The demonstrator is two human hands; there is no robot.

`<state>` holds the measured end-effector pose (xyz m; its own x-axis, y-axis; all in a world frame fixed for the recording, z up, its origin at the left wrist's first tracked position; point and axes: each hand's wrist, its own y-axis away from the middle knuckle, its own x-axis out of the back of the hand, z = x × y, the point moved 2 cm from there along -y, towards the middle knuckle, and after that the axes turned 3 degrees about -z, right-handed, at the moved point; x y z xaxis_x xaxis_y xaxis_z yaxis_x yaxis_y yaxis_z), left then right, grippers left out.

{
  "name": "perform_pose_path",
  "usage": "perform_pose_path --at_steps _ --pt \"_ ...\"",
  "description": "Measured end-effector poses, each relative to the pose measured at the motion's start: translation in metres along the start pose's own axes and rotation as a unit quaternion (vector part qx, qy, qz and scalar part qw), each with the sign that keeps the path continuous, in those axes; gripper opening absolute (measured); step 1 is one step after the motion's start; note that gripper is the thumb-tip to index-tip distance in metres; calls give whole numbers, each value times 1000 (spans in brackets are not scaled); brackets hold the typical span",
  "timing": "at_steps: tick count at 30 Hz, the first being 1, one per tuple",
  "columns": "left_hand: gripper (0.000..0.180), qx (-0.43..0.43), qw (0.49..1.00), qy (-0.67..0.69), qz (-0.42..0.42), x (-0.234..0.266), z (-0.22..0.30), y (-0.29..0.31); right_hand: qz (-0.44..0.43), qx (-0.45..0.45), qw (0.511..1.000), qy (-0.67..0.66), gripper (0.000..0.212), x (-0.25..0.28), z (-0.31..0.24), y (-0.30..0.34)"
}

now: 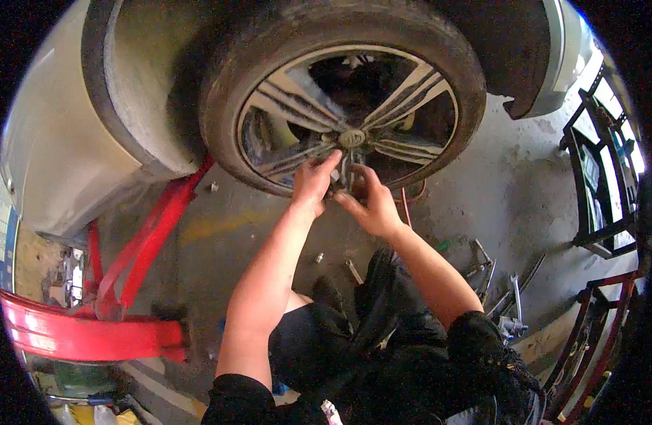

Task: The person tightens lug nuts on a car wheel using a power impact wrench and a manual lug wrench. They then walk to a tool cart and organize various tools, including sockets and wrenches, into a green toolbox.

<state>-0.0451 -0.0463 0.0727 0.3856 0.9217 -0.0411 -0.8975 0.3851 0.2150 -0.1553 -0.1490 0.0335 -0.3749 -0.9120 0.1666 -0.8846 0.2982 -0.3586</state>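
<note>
A car wheel (298, 106) with a dark tyre (223, 106) and five-spoke alloy rim hangs in front of me, its round centre cap (352, 138) just above my fingers. My left hand (314, 183) is at the lower spoke, thumb pointing up toward the hub and fingers curled. Facing it, my right hand (372, 202) has its thumb and fingers bent inward, close to the left fingertips. A small dark and shiny piece seems to be between the two hands; its kind is too small and hidden to tell.
Red lift arms (156, 234) reach under the car body (64, 142) on the left. Wrenches (516, 294) and other metal tools lie on the floor to the right. Dark metal racks (602, 184) stand along the right side. A loose socket-like piece (319, 258) lies near my knees.
</note>
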Motion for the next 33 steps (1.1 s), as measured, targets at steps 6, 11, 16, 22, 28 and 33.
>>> perform_pose_path --at_steps 6,11,16,22,28,33 --pt "37 37 999 8 -26 14 -5 12 -22 5 999 41 49 -19 -1 -10" --pt "38 31 997 65 16 20 -10 10 -59 -22 995 76 49 -17 -17 -11" --pt "40 -56 976 48 205 47 32 13 183 290 862 374 48 82 -112 -74" --pt "17 -437 864 -149 202 31 108 17 -75 41 898 431 66 133 -275 -258" --pt "20 -810 480 -204 270 -45 288 0 -70 149 861 481 62 115 -243 -336" --pt "20 -715 607 -186 292 -54 292 -24 -73 137 860 486 58 124 -240 -337"
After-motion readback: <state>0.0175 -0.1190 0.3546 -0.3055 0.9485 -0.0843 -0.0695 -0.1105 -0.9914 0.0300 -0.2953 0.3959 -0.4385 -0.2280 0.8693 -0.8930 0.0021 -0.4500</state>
